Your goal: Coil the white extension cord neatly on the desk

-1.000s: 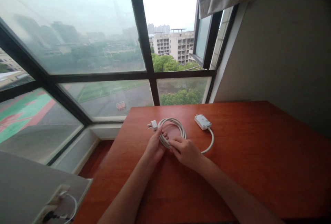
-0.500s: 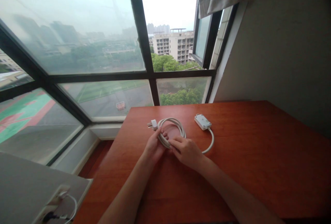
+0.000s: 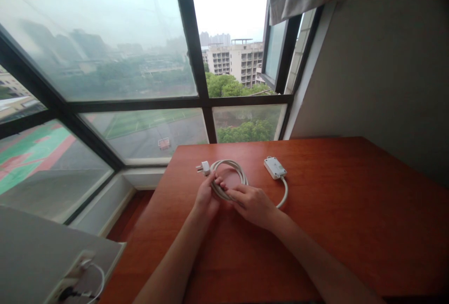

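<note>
A white cable coil [image 3: 231, 169] lies on the red-brown wooden table [image 3: 333, 210]. Its white plug [image 3: 204, 168] sticks out at the coil's far left. A loose run of the cable leads right to a small white socket block [image 3: 275, 167]. My left hand [image 3: 206, 197] is closed around the near left side of the coil. My right hand [image 3: 253, 205] pinches the near edge of the coil beside it, fingers pressed on the strands.
A large window with dark frames [image 3: 196, 61] stands behind the table's far edge. The grey wall [image 3: 386, 70] runs along the right. A grey surface with a wall socket and a white cord [image 3: 79, 271] is at the lower left.
Both hands and the coil have shifted slightly to the left, the plug with them. The loose cable loop near the socket block has drawn in a little.
</note>
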A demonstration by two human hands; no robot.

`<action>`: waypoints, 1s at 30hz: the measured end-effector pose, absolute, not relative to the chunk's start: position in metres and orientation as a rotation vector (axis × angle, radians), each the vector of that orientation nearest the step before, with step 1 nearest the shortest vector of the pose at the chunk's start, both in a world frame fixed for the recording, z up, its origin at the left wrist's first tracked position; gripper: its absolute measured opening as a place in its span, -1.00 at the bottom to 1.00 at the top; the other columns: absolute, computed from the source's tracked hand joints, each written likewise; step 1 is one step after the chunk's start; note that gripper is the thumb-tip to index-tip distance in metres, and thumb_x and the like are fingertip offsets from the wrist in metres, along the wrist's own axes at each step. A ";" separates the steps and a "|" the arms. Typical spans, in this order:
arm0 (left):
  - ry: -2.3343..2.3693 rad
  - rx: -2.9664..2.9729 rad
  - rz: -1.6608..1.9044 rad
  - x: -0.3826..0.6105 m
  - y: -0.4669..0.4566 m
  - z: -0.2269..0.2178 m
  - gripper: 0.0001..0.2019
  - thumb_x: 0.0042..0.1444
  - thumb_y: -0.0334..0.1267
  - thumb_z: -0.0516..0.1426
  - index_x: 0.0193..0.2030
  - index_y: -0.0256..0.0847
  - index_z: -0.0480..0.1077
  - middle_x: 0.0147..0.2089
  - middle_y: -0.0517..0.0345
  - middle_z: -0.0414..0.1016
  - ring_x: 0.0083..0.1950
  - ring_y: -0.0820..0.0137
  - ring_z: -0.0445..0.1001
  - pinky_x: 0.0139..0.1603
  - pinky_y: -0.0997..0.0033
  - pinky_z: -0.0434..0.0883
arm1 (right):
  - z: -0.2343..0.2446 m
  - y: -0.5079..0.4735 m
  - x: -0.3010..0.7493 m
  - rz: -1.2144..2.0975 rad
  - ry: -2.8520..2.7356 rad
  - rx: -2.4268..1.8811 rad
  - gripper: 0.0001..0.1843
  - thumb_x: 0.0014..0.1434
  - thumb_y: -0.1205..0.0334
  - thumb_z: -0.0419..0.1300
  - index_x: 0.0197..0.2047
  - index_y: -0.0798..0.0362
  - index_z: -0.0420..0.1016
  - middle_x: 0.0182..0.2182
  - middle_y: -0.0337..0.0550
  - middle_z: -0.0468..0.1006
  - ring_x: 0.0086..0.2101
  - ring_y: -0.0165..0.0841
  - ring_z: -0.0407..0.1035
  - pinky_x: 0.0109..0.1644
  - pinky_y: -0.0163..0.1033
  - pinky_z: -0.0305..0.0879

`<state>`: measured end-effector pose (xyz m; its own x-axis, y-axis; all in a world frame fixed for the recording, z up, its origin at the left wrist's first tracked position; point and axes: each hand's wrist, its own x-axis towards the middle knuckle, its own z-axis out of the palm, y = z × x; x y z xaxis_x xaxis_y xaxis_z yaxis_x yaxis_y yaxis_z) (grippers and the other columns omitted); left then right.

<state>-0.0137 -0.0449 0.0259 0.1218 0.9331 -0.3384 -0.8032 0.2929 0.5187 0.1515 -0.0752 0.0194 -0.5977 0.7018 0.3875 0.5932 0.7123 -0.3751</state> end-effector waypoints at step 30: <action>0.523 0.241 1.191 -0.030 -0.046 0.028 -0.69 0.28 -0.27 0.06 -0.50 -0.22 0.11 -0.70 0.45 -0.07 -0.77 0.66 0.00 -0.72 0.66 0.00 | 0.022 -0.030 0.241 0.242 -1.941 -2.186 -0.56 0.17 -0.14 0.11 -0.11 0.05 0.43 -0.19 0.11 0.56 -0.19 -0.09 0.47 -0.25 -0.17 0.23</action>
<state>-0.0304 -0.0456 0.0275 0.2704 0.9272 -0.2592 -0.8186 0.3631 0.4450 0.2406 -0.0304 0.0223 0.1204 0.9926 0.0152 0.9585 -0.1123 -0.2620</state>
